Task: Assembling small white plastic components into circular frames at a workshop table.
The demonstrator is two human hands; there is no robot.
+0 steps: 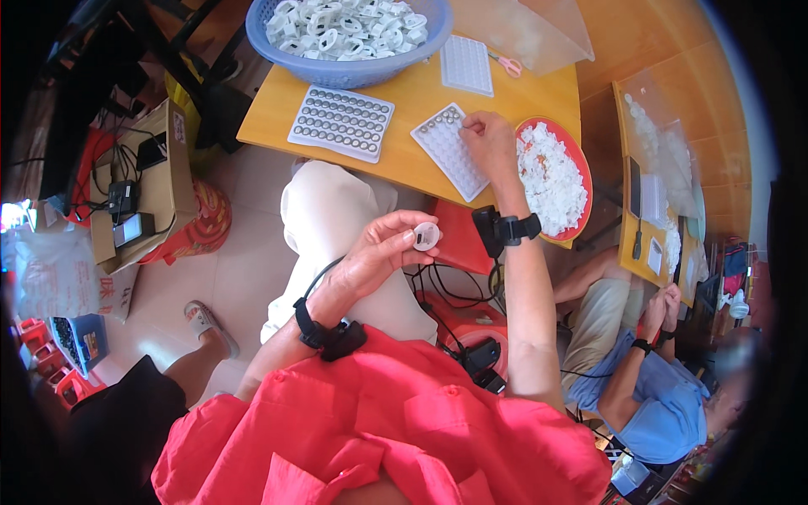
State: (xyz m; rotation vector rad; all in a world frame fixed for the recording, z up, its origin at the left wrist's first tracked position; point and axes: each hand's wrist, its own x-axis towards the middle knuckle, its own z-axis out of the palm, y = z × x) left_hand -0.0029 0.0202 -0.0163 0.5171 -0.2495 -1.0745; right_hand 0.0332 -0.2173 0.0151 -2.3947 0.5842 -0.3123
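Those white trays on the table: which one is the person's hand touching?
The tilted tray nearest the red plate; the right hand rests on its top corner. The other two lie untouched.

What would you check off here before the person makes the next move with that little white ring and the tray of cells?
1. Left hand has a firm pinch on the white ring: ok, held between the fingertips.
2. Right hand is at the small tray: ok, fingertips rest on its upper corner.
3. Right hand has picked up a button cell: cannot tell, fingertips hide it.
4. Small tray sits safely on the yellow table: not ok, its lower corner is at the table edge.
5. Spare cells at hand: ok, the full tray lies alongside.
6. Red dish of white parts within reach: ok, beside the right hand.
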